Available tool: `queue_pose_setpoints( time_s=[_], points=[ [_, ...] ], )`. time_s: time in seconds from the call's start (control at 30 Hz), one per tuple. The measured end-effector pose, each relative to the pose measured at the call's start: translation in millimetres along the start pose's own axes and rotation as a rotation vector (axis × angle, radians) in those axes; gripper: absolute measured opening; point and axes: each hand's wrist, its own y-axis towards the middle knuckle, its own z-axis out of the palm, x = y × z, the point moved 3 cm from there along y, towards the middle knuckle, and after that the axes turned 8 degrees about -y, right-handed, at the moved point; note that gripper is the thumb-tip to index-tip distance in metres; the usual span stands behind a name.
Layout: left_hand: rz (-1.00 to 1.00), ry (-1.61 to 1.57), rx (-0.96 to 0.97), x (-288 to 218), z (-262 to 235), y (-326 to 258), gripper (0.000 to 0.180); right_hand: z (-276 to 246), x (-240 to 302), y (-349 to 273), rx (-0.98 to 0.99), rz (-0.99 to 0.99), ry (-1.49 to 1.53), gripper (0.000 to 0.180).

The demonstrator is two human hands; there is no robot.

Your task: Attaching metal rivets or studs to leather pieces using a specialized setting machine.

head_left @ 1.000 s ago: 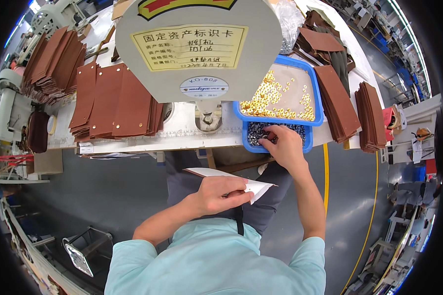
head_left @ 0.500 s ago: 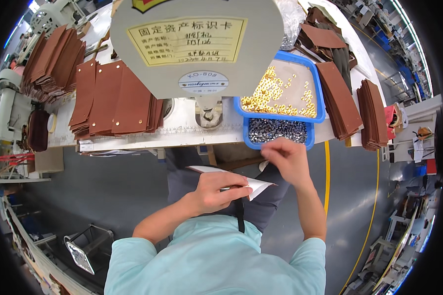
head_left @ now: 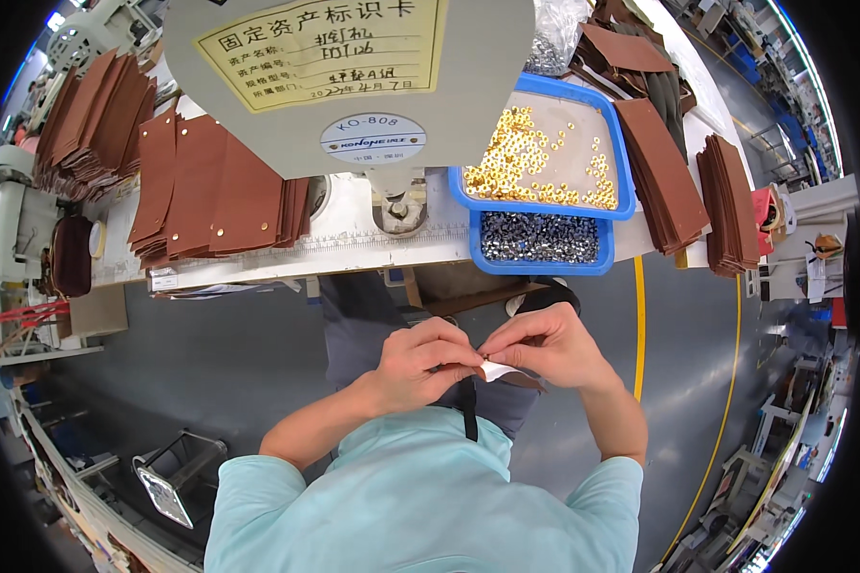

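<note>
In front of my lap, my left hand [head_left: 428, 361] pinches a brown leather piece [head_left: 520, 379] whose white backing [head_left: 495, 370] faces up. Fingertips of my right hand [head_left: 549, 346] are pressed together at the same edge, touching or nearly touching my left fingers. A tiny metal fastener [head_left: 485, 357] shows between the fingertips; its exact shape is too small to tell. Beyond my hands, a blue tray of gold ring-shaped fasteners [head_left: 511, 158] overlaps a second blue tray of silver fasteners [head_left: 540, 238] at the bench edge.
A grey press machine [head_left: 449, 119] stands over the white bench [head_left: 354, 250]. Stacks of brown leather pieces [head_left: 248, 186] lie left of it, some with gold studs. More leather stacks [head_left: 661, 181] lie right of the trays. A shoe [head_left: 545, 296] shows below the bench.
My right hand has come down from above the silver fasteners to meet my left hand at the leather piece. The leather piece has turned between my fingers.
</note>
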Motion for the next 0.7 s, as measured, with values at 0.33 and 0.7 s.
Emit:
queue_pose_setpoints(
  time_s=[0.33,0.7],
  points=[
    [-0.103,-0.027,-0.003,-0.6,-3.5,2.8,0.027,6.3,3.9,-1.9,-0.077,-0.05,-0.026,0.015],
    [-0.254,-0.153,-0.036,0.7,-1.0,5.9,0.018,7.7,23.8,-3.8,-0.155,-0.254,-0.271,0.018]
  ],
)
